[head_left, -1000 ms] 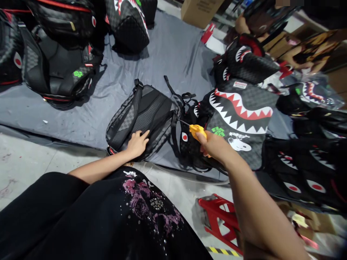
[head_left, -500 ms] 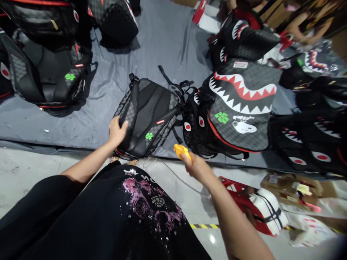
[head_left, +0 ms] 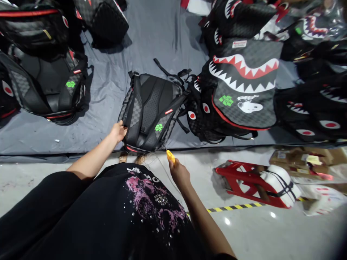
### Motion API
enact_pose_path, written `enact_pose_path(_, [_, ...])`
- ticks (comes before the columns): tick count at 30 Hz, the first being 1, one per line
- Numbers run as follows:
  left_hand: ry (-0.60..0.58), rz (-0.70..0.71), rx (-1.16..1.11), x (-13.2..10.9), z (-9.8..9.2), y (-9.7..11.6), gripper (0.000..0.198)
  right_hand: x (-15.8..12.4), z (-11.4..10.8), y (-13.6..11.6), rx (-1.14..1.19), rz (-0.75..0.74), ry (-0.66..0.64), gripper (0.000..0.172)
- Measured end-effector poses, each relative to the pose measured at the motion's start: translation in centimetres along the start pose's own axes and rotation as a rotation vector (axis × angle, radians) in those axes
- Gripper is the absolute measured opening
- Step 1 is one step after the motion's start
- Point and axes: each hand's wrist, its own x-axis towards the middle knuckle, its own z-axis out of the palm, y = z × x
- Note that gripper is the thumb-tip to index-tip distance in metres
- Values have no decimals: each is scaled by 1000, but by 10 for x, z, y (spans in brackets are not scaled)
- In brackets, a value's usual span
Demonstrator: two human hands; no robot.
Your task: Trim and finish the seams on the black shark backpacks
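Note:
A dark checkered backpack (head_left: 151,112) lies strap side up on the grey sheet, with a green patch and a small red label on one strap. My left hand (head_left: 118,131) grips its left side edge near the bottom, the fingers partly hidden by the bag. In my right hand (head_left: 179,173) is a yellow-handled tool (head_left: 170,156), its thin dark tip pointing at the bag's lower right corner. Whether the tip touches the bag, I cannot tell; the tool's exact kind does not show.
To the right lies a backpack with a shark-mouth print (head_left: 244,83), among several more dark bags. Another checkered backpack (head_left: 51,83) sits at the left. On the floor stand a red and white stool-like object (head_left: 252,182) and cardboard (head_left: 306,162). The sheet's front edge (head_left: 81,157) runs before me.
My right hand has brought the yellow-handled tool left, to the backpack's lower right corner. My left hand stays at the left edge, its grip slightly shifted. The view has tilted down.

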Motion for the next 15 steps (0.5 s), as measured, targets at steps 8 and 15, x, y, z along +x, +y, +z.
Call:
enact_pose_path(8, [-347,-130,-9,1,6,-8,38,20,10,-20,293,-68,14,42])
enact_pose_path(15, [-531,-134,73,-1,19,-6,53,30,2,-45,284,-167,50,40])
